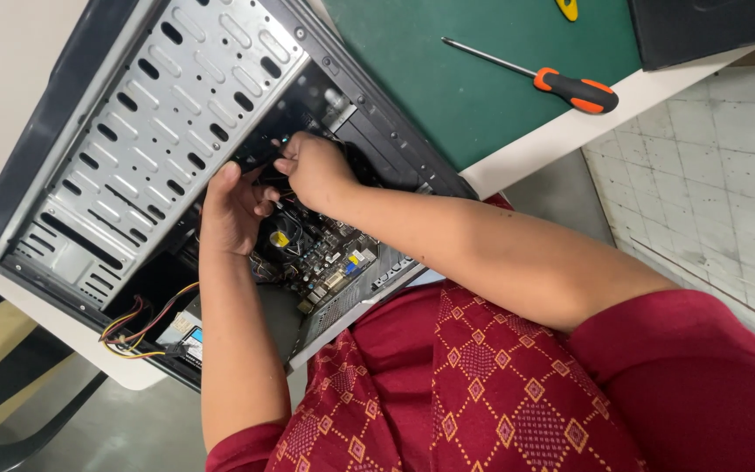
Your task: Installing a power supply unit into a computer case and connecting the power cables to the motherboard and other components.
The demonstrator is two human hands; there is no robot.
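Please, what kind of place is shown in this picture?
Probably a computer repair bench or workshop. An opened computer case lies on a white table, a green work mat beside it holds a screwdriver, and both hands, left hand and right hand, reach inside.

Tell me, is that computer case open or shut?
Open. The case has no side panel: the motherboard and wires show, and both hands reach inside.

A white table [561, 131] is carrying a green mat [482, 79] and an opened computer case [133, 140]. An orange-and-black-handled screwdriver [561, 86] is lying on the mat. A dark box [709, 26] is sitting at the mat's far corner.
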